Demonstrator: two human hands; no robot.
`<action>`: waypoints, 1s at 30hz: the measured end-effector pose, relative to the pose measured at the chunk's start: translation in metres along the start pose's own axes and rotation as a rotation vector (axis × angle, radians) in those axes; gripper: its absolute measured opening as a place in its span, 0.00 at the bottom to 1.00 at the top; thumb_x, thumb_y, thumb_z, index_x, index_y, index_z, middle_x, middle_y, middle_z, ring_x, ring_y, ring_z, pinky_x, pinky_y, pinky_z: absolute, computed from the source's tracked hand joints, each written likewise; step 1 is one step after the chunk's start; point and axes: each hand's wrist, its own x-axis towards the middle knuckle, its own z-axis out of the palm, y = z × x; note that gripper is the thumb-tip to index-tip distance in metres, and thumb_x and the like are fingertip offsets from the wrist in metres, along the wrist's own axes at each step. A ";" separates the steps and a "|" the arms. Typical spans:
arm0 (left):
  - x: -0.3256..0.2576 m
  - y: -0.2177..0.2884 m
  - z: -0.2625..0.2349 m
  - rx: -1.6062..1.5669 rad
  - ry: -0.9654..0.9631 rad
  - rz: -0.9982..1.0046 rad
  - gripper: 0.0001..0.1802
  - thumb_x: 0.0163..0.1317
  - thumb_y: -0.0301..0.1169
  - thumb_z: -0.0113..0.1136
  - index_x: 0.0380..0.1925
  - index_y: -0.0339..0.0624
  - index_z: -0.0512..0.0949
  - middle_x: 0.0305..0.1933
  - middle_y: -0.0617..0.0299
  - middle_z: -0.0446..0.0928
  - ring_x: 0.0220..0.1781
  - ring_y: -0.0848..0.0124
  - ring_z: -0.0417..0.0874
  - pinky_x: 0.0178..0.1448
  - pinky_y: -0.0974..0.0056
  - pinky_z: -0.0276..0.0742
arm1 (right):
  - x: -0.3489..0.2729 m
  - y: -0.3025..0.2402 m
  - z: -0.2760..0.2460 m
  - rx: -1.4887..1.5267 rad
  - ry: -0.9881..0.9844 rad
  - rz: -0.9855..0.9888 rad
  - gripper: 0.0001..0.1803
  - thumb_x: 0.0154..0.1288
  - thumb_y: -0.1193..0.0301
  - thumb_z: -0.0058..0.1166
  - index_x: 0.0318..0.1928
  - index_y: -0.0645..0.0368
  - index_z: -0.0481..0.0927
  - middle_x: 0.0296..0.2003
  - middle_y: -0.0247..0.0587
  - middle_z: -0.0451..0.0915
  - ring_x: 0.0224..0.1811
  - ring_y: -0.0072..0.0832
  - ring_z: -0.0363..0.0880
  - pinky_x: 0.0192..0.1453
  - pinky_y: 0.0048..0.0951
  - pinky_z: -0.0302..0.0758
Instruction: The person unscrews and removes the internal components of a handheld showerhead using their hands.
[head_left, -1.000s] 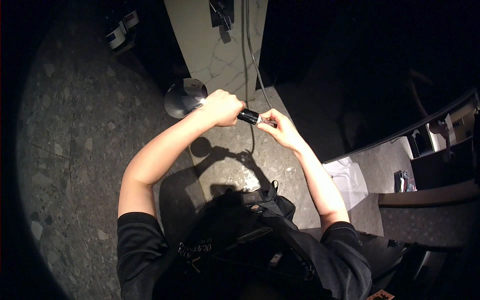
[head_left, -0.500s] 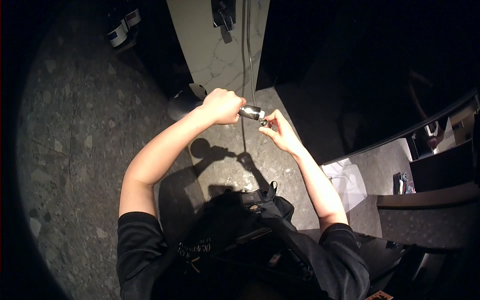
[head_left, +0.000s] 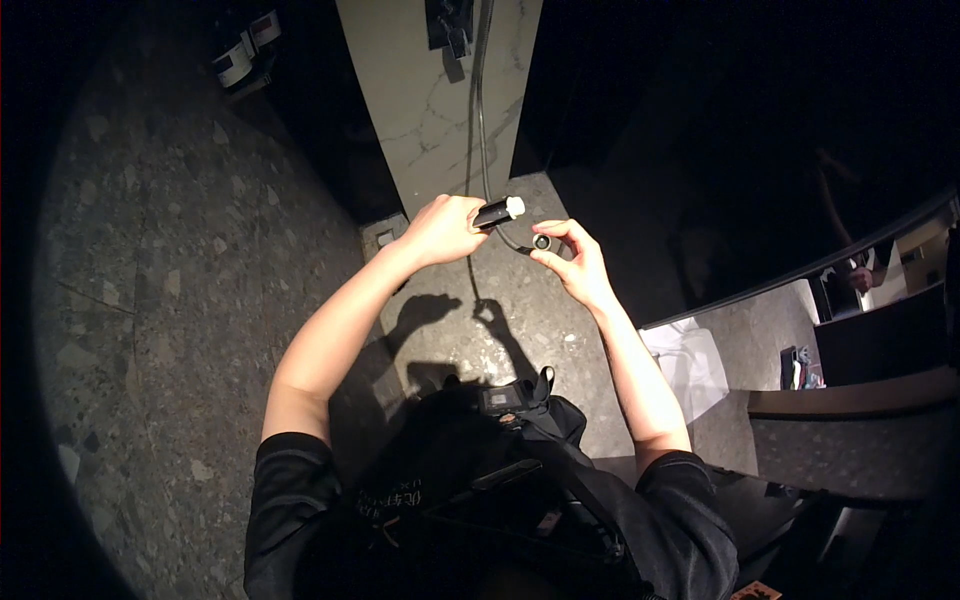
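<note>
My left hand (head_left: 440,230) is wrapped round the black handle of a handheld shower head (head_left: 493,214). Its pale threaded end points up and to the right; the spray head itself does not show. Just right of that, my right hand (head_left: 580,262) pinches the round end fitting of a shower hose (head_left: 542,242) between thumb and fingers, its dark opening facing up. Handle and fitting are apart, with a small gap between them. From the fitting the grey hose (head_left: 481,120) curves left behind the handle and runs up along the pale wall.
A black wall fixture (head_left: 450,25) sits on the marbled pale wall panel (head_left: 430,110). Bottles (head_left: 235,65) stand at the far left above the speckled stone floor (head_left: 200,290). Dark glossy panels (head_left: 700,150) rise at right, near a translucent white bag or sheet (head_left: 690,365).
The handle has come away from the hose fitting and tilted upward. The dark round spray head left of my left hand has gone out of sight. The hose has shifted left along the wall.
</note>
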 end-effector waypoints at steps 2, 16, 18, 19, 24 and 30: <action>-0.005 0.002 0.005 -0.085 0.028 0.033 0.12 0.50 0.35 0.57 0.27 0.36 0.75 0.24 0.50 0.77 0.27 0.55 0.78 0.33 0.57 0.71 | -0.001 -0.001 -0.002 -0.062 0.019 -0.100 0.14 0.51 0.75 0.64 0.39 0.58 0.76 0.37 0.33 0.76 0.42 0.23 0.75 0.51 0.26 0.69; -0.035 0.028 0.035 -0.942 -0.056 0.158 0.17 0.56 0.28 0.61 0.46 0.39 0.75 0.23 0.70 0.73 0.17 0.83 0.69 0.21 0.76 0.66 | -0.005 -0.079 0.011 0.398 0.023 -0.026 0.18 0.53 0.86 0.56 0.46 0.62 0.71 0.42 0.37 0.73 0.45 0.20 0.75 0.45 0.18 0.75; -0.034 0.034 0.031 -1.044 0.016 0.209 0.16 0.57 0.28 0.60 0.46 0.38 0.75 0.25 0.69 0.74 0.17 0.82 0.70 0.21 0.76 0.67 | -0.002 -0.098 0.011 0.386 0.027 -0.046 0.18 0.54 0.86 0.56 0.46 0.63 0.70 0.43 0.39 0.73 0.44 0.20 0.75 0.45 0.18 0.75; -0.034 0.037 0.028 -1.048 0.022 0.212 0.14 0.58 0.28 0.59 0.44 0.37 0.75 0.24 0.69 0.74 0.16 0.83 0.69 0.20 0.76 0.65 | -0.002 -0.107 0.011 0.377 0.024 -0.049 0.18 0.54 0.85 0.57 0.46 0.63 0.70 0.43 0.39 0.74 0.44 0.21 0.75 0.45 0.19 0.75; -0.041 0.039 0.020 -1.081 -0.003 0.258 0.13 0.57 0.27 0.60 0.42 0.36 0.75 0.21 0.69 0.72 0.15 0.84 0.66 0.19 0.76 0.61 | -0.001 -0.136 0.013 0.085 0.039 -0.100 0.17 0.53 0.79 0.61 0.45 0.62 0.74 0.42 0.39 0.75 0.41 0.23 0.76 0.44 0.23 0.76; -0.046 0.041 0.019 -1.038 0.173 0.439 0.10 0.56 0.25 0.61 0.38 0.34 0.77 0.31 0.63 0.78 0.30 0.79 0.76 0.34 0.73 0.72 | -0.001 -0.143 0.015 -0.047 0.052 -0.306 0.16 0.51 0.75 0.64 0.41 0.61 0.77 0.39 0.40 0.76 0.39 0.26 0.77 0.42 0.24 0.74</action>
